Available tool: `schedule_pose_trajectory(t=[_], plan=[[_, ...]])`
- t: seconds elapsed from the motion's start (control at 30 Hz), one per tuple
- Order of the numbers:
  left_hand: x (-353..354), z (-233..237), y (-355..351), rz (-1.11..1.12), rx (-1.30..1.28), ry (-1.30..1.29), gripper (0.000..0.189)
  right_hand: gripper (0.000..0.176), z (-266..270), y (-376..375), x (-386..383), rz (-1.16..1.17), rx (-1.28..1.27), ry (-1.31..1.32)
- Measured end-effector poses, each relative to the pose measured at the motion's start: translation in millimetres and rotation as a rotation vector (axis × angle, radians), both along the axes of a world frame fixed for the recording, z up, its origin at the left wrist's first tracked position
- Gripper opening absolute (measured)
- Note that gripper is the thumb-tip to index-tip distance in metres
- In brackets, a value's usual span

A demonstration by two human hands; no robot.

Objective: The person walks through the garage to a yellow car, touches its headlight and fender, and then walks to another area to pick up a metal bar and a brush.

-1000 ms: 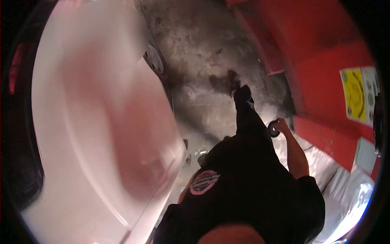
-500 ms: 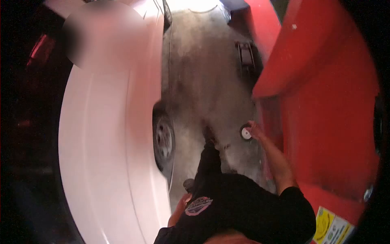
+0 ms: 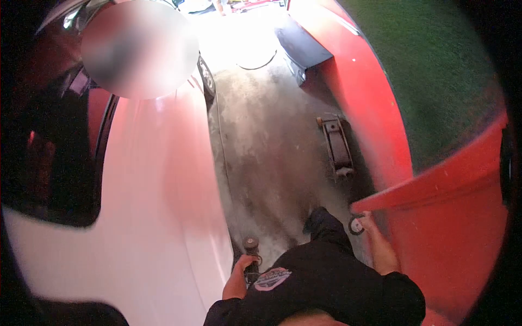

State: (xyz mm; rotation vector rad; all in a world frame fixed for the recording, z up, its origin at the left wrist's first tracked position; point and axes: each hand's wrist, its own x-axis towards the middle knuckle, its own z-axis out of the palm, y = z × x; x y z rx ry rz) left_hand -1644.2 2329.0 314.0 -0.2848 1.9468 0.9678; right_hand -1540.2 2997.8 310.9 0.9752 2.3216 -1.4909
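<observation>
My left hand (image 3: 247, 261) is low beside the white car, its fingers wrapped round a dark handheld tool (image 3: 250, 245) with a round head. The tool's lower body is partly hidden by my hand and shirt. Out to the right, my right hand (image 3: 367, 221) grips a round disc (image 3: 356, 225) with a white centre and a dark rim. That disc overlaps the grey floor in this view, just under the corner of a large red surface (image 3: 446, 239).
The white car (image 3: 157, 179) runs along my left, with a cord (image 3: 222, 142) on the floor beside it. Ahead on the right, a floor jack (image 3: 337, 144) lies near a red wall (image 3: 375, 103). Beyond it a grey-blue panel (image 3: 304, 46) leans by the bright opening.
I have walked forward between the car and the red surfaces; the car's near wheel has left view and the floor jack is closer. Both hands keep their hold, and the left-hand tool shows more clearly.
</observation>
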Motion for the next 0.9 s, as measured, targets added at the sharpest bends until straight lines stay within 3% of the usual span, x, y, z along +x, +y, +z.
schedule_pose_trajectory(t=[0.03, 0.07, 0.1, 0.13, 0.2, 0.23, 0.27, 0.33, 0.37, 0.4, 0.43, 0.57, 0.63, 0.7, 0.73, 0.8, 0.9], plan=[[-54.6, 30.0, 20.3, 0.131, -0.037, -0.072, 0.022, 0.032, 1.6, 5.3, -37.5, -0.026, 0.074, 0.135], [-110.8, 73.7, 47.1, 0.266, -0.075, -0.133, 0.022, 0.028, -75.5, 30.2, -57.3, -0.023, 0.087, 0.106], [-154.9, 73.6, 58.0, 0.269, -0.114, -0.092, 0.024, 0.024, -148.6, 54.4, -78.0, -0.019, 0.1, 0.078], [-191.1, 51.7, 57.6, 0.283, -0.109, -0.09, 0.024, 0.024, -165.6, 71.0, -94.7, -0.005, 0.103, 0.082], [-270.5, 17.4, 53.3, 0.099, -0.124, 0.054, 0.024, 0.026, -185.5, 104.6, -169.3, 0.138, 0.139, -0.074], [-296.5, 29.4, 66.6, 0.178, 0.178, 0.117, 0.025, 0.028, -192.2, 108.3, -215.3, 0.201, 0.158, -0.143], [-326.9, 45.4, 81.6, 0.174, 0.129, 0.064, 0.025, 0.03, -188.6, 115.7, -269.7, 0.265, 0.186, -0.217], [-387.5, 76.8, 109.1, 0.207, 0.029, -0.04, 0.025, 0.031, -92.9, 114.5, -405.2, 0.334, 0.286, -0.267], [-415.9, 85.6, 120.0, 0.225, 0.031, -0.06, 0.025, 0.032, -17.4, 106.1, -481.0, 0.369, 0.336, -0.292], [-442.3, 99.9, 132.8, 0.239, 0.029, -0.073, 0.025, 0.034, -27.1, 122.6, -552.8, 0.478, 0.393, -0.24], [-467.6, 104.2, 141.7, 0.252, 0.031, -0.091, 0.025, 0.035, 8.8, 123.4, -616.2, 0.363, 0.375, -0.118], [-570.8, 99.4, 165.3, 0.241, 0.039, -0.115, 0.026, 0.035, 99.7, 120.5, -872.2, 0.361, 0.419, 0.076], [-641.2, 87.8, 173.1, 0.22, 0.041, -0.123, 0.026, 0.038, 83.9, 127.4, -991.2, 0.324, 0.42, 0.162], [-726.0, 76.0, 180.4, 0.196, 0.048, -0.111, 0.027, 0.039, 103.5, 120.0, -1079.9, 0.263, 0.354, 0.155], [-774.5, 71.2, 181.6, 0.181, 0.047, -0.097, 0.027, 0.04, 112.8, 109.1, -1122.0, 0.219, 0.283, 0.161], [-874.0, 66.2, 184.4, 0.137, 0.048, -0.061, 0.027, 0.04, 96.7, 105.9, -1179.7, 0.254, 0.374, 0.207], [-1033.9, 76.0, 191.5, 0.087, 0.044, -0.062, 0.028, 0.04, 79.9, 131.0, -1232.7, 0.3, 0.438, -0.135]])
